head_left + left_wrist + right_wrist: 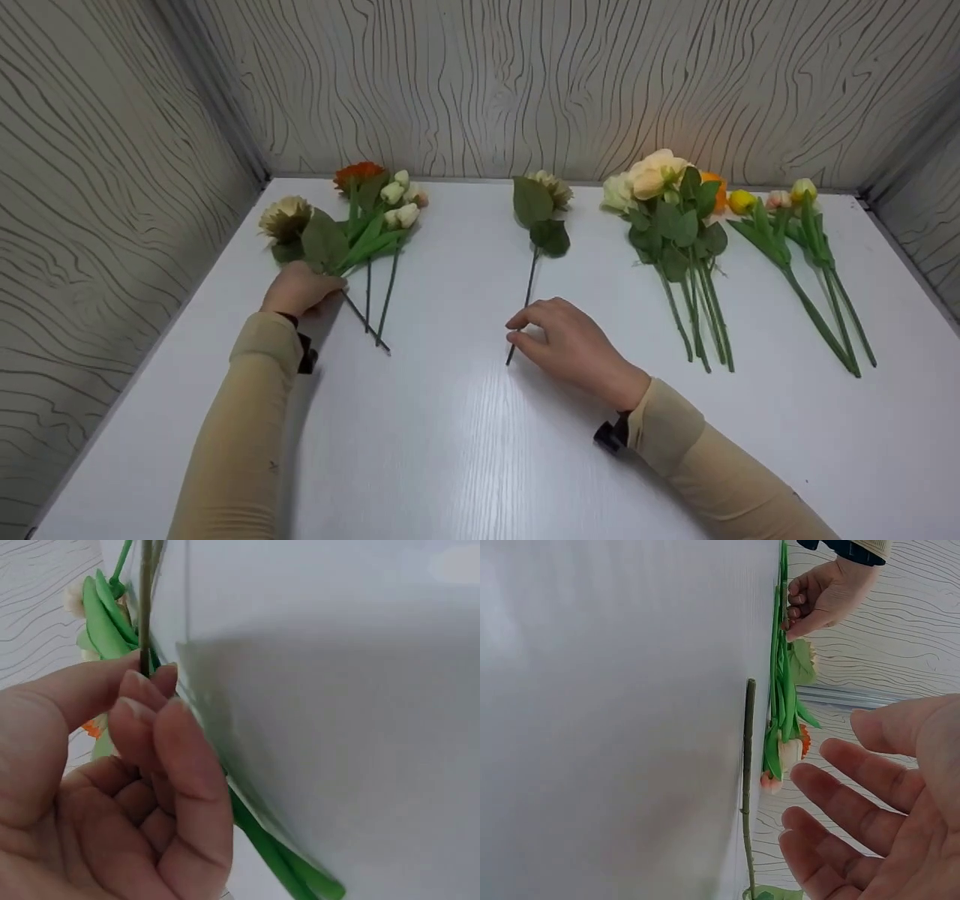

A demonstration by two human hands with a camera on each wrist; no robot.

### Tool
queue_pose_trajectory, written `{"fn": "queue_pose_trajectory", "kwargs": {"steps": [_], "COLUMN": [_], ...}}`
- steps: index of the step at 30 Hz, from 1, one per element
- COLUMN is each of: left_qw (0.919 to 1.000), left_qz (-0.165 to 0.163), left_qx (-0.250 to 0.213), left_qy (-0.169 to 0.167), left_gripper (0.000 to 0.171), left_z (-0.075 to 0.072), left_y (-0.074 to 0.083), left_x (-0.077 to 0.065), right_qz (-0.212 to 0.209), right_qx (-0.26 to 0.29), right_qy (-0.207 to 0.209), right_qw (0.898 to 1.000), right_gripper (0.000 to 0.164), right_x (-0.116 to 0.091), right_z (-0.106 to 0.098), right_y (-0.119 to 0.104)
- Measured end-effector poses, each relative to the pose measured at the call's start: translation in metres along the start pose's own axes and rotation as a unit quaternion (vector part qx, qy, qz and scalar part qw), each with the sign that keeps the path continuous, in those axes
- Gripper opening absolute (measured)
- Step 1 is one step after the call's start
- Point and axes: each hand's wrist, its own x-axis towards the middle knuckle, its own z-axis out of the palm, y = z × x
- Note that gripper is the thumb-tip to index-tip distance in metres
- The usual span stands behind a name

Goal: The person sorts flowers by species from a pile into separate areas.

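At the left, my left hand point(300, 289) pinches the stem of a cream artificial flower point(285, 217) with a broad green leaf. The left wrist view shows that stem point(145, 600) between thumb and fingertips. Beside it lie white tulips point(403, 216) and an orange-red flower point(360, 174), their stems overlapping. My right hand point(574, 349) is around the lower stem of a single pale flower point(553, 187) in the middle of the table. In the right wrist view its fingers point(855, 795) are spread and apart from the stem point(748, 757).
To the right lies a bunch of peach and cream flowers point(660, 176) with an orange bloom point(714, 191) behind. Yellow and pink tulips point(780, 201) lie farther right. The white table point(420, 450) meets wood-grain panels point(487, 90) at the back and sides.
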Motion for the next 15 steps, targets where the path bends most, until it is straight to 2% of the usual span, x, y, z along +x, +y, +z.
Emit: {"fn": "queue_pose_trajectory", "kwargs": {"steps": [9,15], "left_qw": [0.9941,0.9916], "left_qz": [-0.010,-0.012], "left_qx": [-0.108,-0.129], "left_qy": [-0.005,0.000], "left_gripper": [0.023,0.023], "left_z": [-0.012,-0.022], "left_y": [-0.007,-0.009], "left_x": [-0.004,-0.009], "right_qz": [0.009,0.004], "right_qx": [0.003,0.007], "right_qy": [0.002,0.005], "right_qw": [1.000,1.000], "right_gripper": [0.013,0.012], "right_x": [0.000,0.002], "right_z": [-0.001,-0.001], "right_y": [0.003,0.005]}}
